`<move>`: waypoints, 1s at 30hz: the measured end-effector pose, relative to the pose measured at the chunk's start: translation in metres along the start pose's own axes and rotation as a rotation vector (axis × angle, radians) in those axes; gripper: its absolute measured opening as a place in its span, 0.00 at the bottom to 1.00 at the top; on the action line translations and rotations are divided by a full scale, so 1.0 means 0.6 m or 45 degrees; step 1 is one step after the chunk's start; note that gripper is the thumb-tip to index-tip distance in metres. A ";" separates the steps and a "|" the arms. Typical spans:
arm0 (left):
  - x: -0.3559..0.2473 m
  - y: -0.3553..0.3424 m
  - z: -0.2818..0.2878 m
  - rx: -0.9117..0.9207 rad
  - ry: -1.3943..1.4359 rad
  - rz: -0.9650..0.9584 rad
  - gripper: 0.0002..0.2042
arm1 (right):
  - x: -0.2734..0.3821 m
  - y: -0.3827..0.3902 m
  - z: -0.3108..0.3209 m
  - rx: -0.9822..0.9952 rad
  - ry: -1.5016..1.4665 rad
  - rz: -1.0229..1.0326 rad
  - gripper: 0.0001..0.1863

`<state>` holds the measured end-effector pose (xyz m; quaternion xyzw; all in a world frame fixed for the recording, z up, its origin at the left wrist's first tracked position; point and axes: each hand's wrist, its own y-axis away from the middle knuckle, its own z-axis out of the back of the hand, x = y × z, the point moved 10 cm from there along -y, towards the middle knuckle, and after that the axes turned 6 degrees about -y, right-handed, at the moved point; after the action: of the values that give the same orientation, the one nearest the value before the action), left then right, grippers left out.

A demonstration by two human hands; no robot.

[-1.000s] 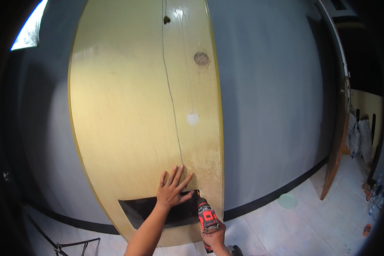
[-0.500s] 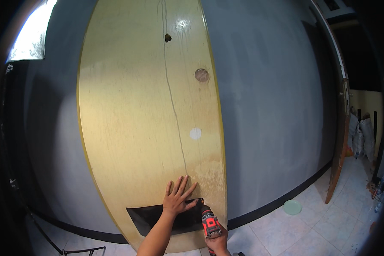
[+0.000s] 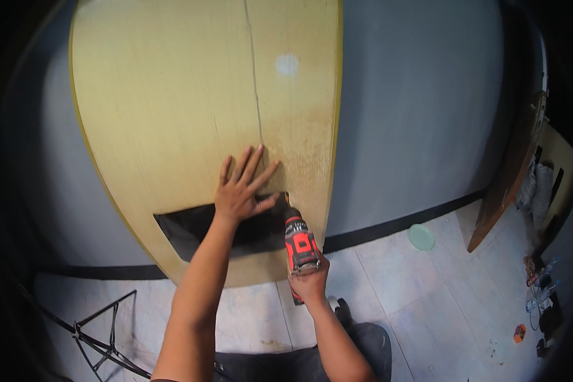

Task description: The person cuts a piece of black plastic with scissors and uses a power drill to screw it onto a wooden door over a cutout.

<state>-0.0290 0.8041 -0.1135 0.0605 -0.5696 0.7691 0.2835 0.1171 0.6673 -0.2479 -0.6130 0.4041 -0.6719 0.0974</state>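
Observation:
A tall pale-yellow door panel [image 3: 159,108] stands against the wall in front of me, with a grey line running down it. My left hand [image 3: 239,191] lies flat on the panel with fingers spread, its heel over the top edge of a black rectangular sheet or patch [image 3: 184,232] low on the panel. My right hand [image 3: 312,283] is wrapped round the grip of a red and black cordless drill [image 3: 301,248]. The drill's nose meets the upper right corner of the black patch; its bit is too small to make out.
A black metal stand [image 3: 99,340] is at the lower left on the tiled floor [image 3: 420,299]. Farther right lie a pale green plate or lid [image 3: 421,237], a leaning brown board [image 3: 506,175], clear plastic bottles [image 3: 542,296] and a small orange item [image 3: 519,333].
The view has tilted down, so the panel's bottom, the floor and my forearms show more. My left hand stays spread on the panel, and the drill stays at the patch's corner.

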 end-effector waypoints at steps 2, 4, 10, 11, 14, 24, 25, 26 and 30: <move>0.005 0.005 0.005 -0.018 -0.034 -0.006 0.40 | 0.004 0.002 -0.008 0.022 0.011 0.029 0.24; -0.005 0.006 0.011 -0.053 -0.041 -0.002 0.39 | 0.008 0.004 0.001 0.033 0.040 0.069 0.23; -0.008 0.011 0.017 -0.042 -0.058 0.007 0.39 | -0.002 0.017 0.006 0.076 0.047 0.064 0.21; -0.008 0.010 0.018 -0.046 -0.059 0.010 0.39 | 0.003 0.014 0.007 0.065 0.031 0.077 0.21; -0.009 0.007 0.021 -0.072 -0.083 0.018 0.39 | 0.011 0.010 0.010 0.054 0.017 0.100 0.20; -0.009 0.007 0.013 -0.065 -0.109 0.039 0.37 | -0.005 0.006 0.010 0.061 0.052 0.146 0.21; -0.009 0.007 0.012 -0.068 -0.103 0.042 0.37 | -0.004 0.003 0.009 0.060 0.048 0.151 0.21; -0.009 0.007 0.011 -0.071 -0.113 0.041 0.37 | -0.004 0.001 0.009 0.058 0.042 0.154 0.21; -0.012 0.009 0.008 -0.083 -0.133 0.045 0.38 | -0.019 -0.001 0.008 0.095 0.114 0.185 0.21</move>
<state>-0.0270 0.7961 -0.1192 0.0813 -0.6093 0.7509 0.2414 0.1243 0.6724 -0.2565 -0.5472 0.4260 -0.7045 0.1506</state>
